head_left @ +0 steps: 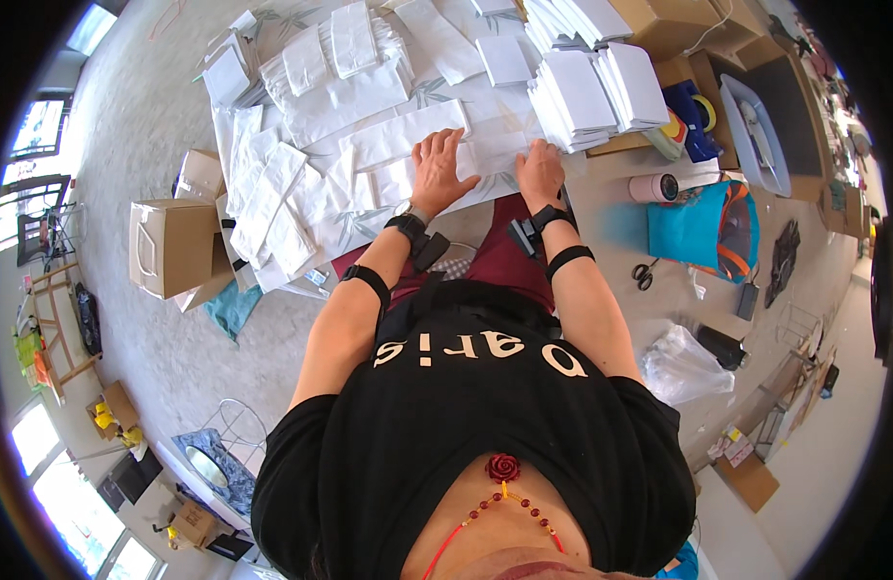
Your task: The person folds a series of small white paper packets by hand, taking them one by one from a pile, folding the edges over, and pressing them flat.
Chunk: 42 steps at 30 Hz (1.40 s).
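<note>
My left hand [439, 176] is over the near edge of the table, its fingers apart and its thumb stretched to the right. Under its fingertips lies a thin white plastic bag [398, 137], flat on the table. Between the hands, a translucent sheet or bag [493, 155] reaches to the fingers of my right hand [540, 177]. The right fingers are curled in at that sheet's right end; what they pinch, if anything, is hidden. Loose flat white bags [272, 193] lie in overlapping layers to the left. Beyond them is a stack of white bags [340, 68].
Stacks of folded white pieces [577, 97] stand at the table's far right, beside cardboard boxes [673, 24] and a blue-grey bin [756, 135]. A pink cup [651, 188], a turquoise bag [698, 232] and black scissors [644, 277] are right. Another cardboard box [171, 246] stands left.
</note>
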{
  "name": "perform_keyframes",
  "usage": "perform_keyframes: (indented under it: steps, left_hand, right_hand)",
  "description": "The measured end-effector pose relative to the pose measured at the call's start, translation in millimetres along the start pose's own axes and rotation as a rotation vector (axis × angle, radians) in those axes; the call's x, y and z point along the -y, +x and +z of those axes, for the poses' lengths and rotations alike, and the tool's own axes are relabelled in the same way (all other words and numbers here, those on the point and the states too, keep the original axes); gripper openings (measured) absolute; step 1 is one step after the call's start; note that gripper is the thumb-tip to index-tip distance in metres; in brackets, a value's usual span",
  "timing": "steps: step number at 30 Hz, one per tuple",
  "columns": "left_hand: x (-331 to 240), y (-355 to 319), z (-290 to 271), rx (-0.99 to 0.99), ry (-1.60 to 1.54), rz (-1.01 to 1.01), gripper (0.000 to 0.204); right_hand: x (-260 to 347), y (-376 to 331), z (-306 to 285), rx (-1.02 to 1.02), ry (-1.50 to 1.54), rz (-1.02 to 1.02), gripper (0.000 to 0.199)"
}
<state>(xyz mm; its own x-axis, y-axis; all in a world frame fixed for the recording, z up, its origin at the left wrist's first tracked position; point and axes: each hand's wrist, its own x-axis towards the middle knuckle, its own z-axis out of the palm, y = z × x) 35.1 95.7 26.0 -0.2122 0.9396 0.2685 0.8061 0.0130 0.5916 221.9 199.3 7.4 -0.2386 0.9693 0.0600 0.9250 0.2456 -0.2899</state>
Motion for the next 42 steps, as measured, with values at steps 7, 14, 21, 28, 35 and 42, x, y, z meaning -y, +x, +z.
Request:
perform_keyframes:
  steps: [7,14,21,28,35,42]
  left_hand:
    - [4.2,-8.0,14.5,0.01,-0.252,-0.179,0.037]
    - [-6.0,-5.1,19.1,0.067,-0.236,-0.26,0.039]
    - [0.3,-7.5,21.4,0.007,-0.184,-0.178,0.043]
    - [-1.4,-6.6,19.2,0.017,-0.197,-0.185,0.043]
    - [-5.0,-5.2,17.9,0.035,-0.205,-0.207,0.044]
    - [-0.7,-6.6,22.0,0.005,-0.18,-0.177,0.045]
  right_hand:
    - [8.1,3.7,-6.7,0.057,-0.058,0.034,0.032]
    - [-5.2,12.5,14.9,0.111,0.042,0.104,0.024]
    - [-20.4,18.4,8.1,0.156,0.43,0.124,0.018]
    - [0.9,7.0,3.3,-0.053,0.058,0.023,0.023]
    - [-8.7,16.4,16.5,0.137,0.239,0.125,0.024]
    - [-17.2,17.4,12.4,0.062,0.799,0.222,0.021]
